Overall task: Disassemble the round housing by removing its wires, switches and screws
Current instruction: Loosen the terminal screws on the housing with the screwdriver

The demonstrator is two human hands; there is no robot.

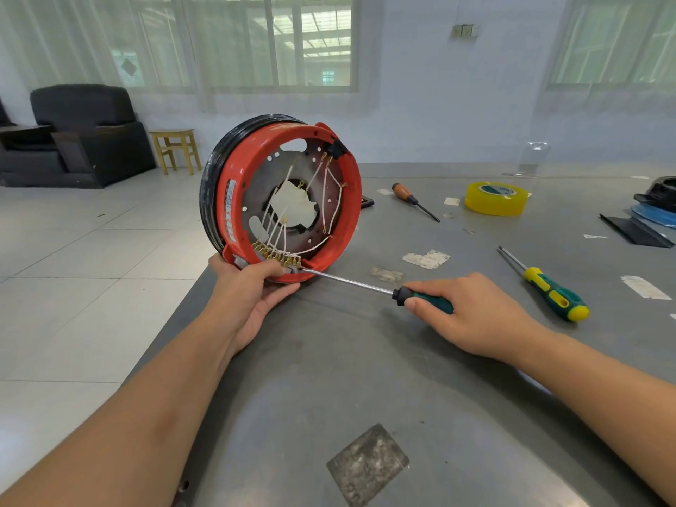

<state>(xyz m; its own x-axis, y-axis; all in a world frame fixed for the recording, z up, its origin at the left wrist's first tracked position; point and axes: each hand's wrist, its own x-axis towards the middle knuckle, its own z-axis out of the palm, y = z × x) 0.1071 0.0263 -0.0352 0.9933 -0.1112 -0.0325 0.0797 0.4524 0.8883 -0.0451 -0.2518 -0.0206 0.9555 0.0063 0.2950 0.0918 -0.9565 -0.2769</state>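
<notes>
Housing (pixel 234 199), red and round, stands on edge at the table's (pixel 365 378) far-left corner. Left hand (pixel 252 290) grips its lower rim; right hand (pixel 472 316) grasps a green-handled screwdriver (pixel 365 287), tip at the brass terminals (pixel 278 256).

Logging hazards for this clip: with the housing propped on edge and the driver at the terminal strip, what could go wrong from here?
1. The round housing stands on its rim at the table edge, steadied only by the left hand; it might roll or tip off.
2. The screwdriver tip sits beside the left thumb; a slip could jab it.
3. The right hand grips the handle far back, so the tip may skid into the white wires.
</notes>
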